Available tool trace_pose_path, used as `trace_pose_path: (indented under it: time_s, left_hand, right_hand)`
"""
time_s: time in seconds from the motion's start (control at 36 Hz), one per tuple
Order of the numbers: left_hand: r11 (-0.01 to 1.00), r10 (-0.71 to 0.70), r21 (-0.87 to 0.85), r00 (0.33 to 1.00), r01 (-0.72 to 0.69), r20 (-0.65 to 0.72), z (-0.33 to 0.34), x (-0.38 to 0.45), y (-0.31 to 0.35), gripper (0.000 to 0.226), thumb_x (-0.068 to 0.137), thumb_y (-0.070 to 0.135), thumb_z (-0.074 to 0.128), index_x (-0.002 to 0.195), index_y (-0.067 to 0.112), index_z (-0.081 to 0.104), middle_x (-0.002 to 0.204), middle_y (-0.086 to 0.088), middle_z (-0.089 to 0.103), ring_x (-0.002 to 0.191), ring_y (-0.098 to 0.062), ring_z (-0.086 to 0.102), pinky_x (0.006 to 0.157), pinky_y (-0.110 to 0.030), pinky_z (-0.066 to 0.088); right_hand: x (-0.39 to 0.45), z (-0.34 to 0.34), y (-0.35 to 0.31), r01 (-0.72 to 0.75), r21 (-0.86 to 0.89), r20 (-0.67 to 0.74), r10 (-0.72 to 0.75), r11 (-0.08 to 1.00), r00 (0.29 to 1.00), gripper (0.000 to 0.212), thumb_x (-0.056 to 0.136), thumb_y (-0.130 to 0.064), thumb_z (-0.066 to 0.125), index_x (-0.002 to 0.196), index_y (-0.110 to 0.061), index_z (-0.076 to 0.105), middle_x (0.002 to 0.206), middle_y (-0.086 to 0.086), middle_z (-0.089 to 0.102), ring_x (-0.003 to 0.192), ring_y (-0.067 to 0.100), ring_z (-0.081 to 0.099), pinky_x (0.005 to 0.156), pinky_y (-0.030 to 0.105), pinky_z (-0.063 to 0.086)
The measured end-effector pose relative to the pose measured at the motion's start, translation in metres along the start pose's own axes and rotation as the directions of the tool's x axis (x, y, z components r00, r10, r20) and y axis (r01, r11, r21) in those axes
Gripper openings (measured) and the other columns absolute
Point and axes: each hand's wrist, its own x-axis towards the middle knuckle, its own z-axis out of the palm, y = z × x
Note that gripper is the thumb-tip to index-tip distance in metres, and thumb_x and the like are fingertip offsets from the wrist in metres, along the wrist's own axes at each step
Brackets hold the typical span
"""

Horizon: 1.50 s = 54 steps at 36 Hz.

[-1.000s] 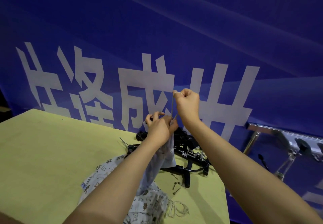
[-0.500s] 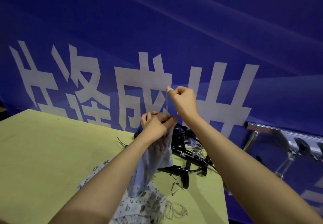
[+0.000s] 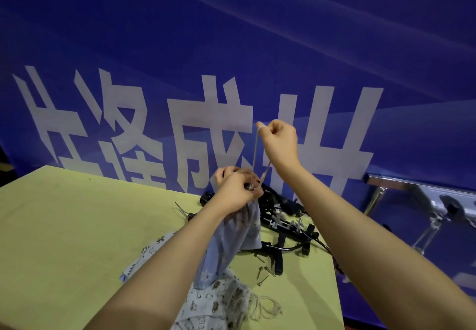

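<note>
Table (image 3: 77,226) under both hands. Cloth (image 3: 226,242): soft, light, limp. It hangs from L hand (image 3: 237,190), whose curled fingers bunch its top. Hangers (image 3: 283,229) just beyond L hand. Band (image 3: 255,154): thin, stretchy, prob. slips easily. It runs taut from the bunch up to R hand (image 3: 280,141), looped over the forefinger, fist curled. Best hold: cloth at bunch, band at loop end.

Cloth (image 3: 226,242): plain light blue, no print seen. Elastic band (image 3: 255,154): pale grey-beige. Printed fabric (image 3: 206,301): whitish blue, scattered with small dark figures; pale frayed threads noted at edge. Table (image 3: 77,226): yellow-green, unpatterned. Hangers (image 3: 279,265): black. Banner (image 3: 231,33): deep blue, marked with large white characters, crossed by lighter blue streaks. Rail (image 3: 412,195): silver.
</note>
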Motion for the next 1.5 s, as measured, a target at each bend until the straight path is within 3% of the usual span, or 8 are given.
trace_pose_path:
  time_s: [0.08, 0.22, 0.64, 0.97, 1.06, 1.25, 1.36, 1.5]
  left_hand:
    - [1.0, -0.002, 0.005, 1.0, 0.002, 0.007, 0.0, 0.004, 0.0, 0.012, 0.077, 0.041, 0.067, 0.069, 0.034, 0.06, 0.127, 0.008, 0.049, 0.126, -0.023, 0.022, 0.094, -0.019, 0.008]
    - [0.995, -0.006, 0.095, 0.999, 0.01, -0.041, 0.002, 0.004, -0.002, 0.027, 0.084, 0.038, 0.063, 0.103, 0.019, 0.066, 0.124, 0.004, 0.045, 0.121, -0.025, 0.018, 0.099, -0.019, 0.014]
    - [0.888, 0.199, 0.446, 0.967, -0.11, -0.157, -0.028, 0.002, 0.012, 0.021, 0.089, 0.031, 0.05, 0.098, 0.018, 0.064, 0.119, -0.002, 0.052, 0.109, -0.025, 0.04, 0.089, -0.033, 0.024]
    - [0.961, 0.149, 0.256, 0.978, -0.108, -0.147, -0.035, 0.021, 0.088, 0.024, 0.089, 0.027, 0.051, 0.085, 0.011, 0.069, 0.096, -0.005, 0.06, 0.098, -0.024, 0.056, 0.084, -0.031, 0.029]
    - [0.963, 0.193, 0.206, 0.979, -0.175, -0.07, -0.028, 0.025, 0.111, 0.023, 0.088, 0.026, 0.053, 0.073, 0.011, 0.062, 0.096, -0.005, 0.054, 0.101, -0.026, 0.054, 0.088, -0.036, 0.035]
    - [0.929, 0.362, 0.039, 0.924, -0.369, 0.123, 0.027, 0.037, 0.17, 0.024, 0.084, 0.035, 0.064, 0.083, 0.011, 0.065, 0.101, 0.006, 0.044, 0.1, -0.023, 0.049, 0.089, -0.032, 0.039]
    - [0.923, 0.385, -0.106, 0.904, -0.371, 0.186, 0.072, 0.035, 0.193, 0.021, 0.083, 0.034, 0.067, 0.078, 0.013, 0.062, 0.092, 0.005, 0.048, 0.089, -0.018, 0.051, 0.077, -0.029, 0.039]
    - [0.882, 0.462, -0.269, 0.82, -0.386, 0.339, 0.117, 0.026, 0.227, 0.029, 0.094, 0.022, 0.055, 0.085, -0.003, 0.067, 0.097, -0.015, 0.055, 0.084, -0.019, 0.053, 0.072, -0.026, 0.038]
  right_hand:
    - [-0.002, 0.001, 0.0, 0.033, -0.012, -0.018, -0.033, 0.999, 0.999, 0.039, 0.092, -0.016, 0.057, 0.058, -0.015, 0.039, 0.051, -0.005, 0.039, 0.044, 0.002, 0.037, 0.057, 0.018, 0.041]
    - [-0.003, 0.001, -0.001, 0.103, -0.048, -0.089, -0.107, 0.993, 0.99, 0.038, 0.09, -0.014, 0.061, 0.058, -0.016, 0.04, 0.052, -0.005, 0.039, 0.045, 0.0, 0.04, 0.054, 0.009, 0.04]
    - [-0.008, -0.001, -0.028, 0.176, 0.059, -0.127, -0.168, 0.983, 0.978, 0.045, 0.088, -0.007, 0.062, 0.054, -0.02, 0.036, 0.049, -0.007, 0.037, 0.044, 0.0, 0.04, 0.048, 0.008, 0.034]
    - [0.007, -0.049, -0.069, 0.176, 0.012, -0.263, -0.167, 0.984, 0.95, 0.043, 0.08, -0.003, 0.059, 0.051, -0.017, 0.03, 0.047, -0.006, 0.03, 0.044, 0.006, 0.027, 0.047, 0.02, 0.027]
    - [0.01, -0.073, -0.074, 0.167, -0.001, -0.307, -0.16, 0.986, 0.938, 0.042, 0.076, 0.001, 0.056, 0.051, -0.018, 0.028, 0.046, -0.007, 0.027, 0.043, 0.007, 0.025, 0.046, 0.02, 0.025]
    - [0.008, -0.152, -0.066, 0.139, -0.138, -0.437, -0.187, 0.981, 0.88, 0.041, 0.077, -0.001, 0.054, 0.053, -0.018, 0.027, 0.048, -0.004, 0.026, 0.044, 0.009, 0.025, 0.045, 0.019, 0.021]
    - [-0.002, -0.198, -0.044, 0.044, -0.201, -0.485, -0.139, 0.979, 0.863, 0.037, 0.078, -0.006, 0.056, 0.055, -0.016, 0.029, 0.051, -0.004, 0.029, 0.047, 0.008, 0.025, 0.048, 0.025, 0.022]
    - [-0.02, -0.249, -0.02, -0.035, -0.281, -0.532, -0.125, 0.959, 0.837, 0.04, 0.081, -0.012, 0.059, 0.056, -0.016, 0.029, 0.05, -0.005, 0.029, 0.05, 0.01, 0.024, 0.051, 0.029, 0.025]
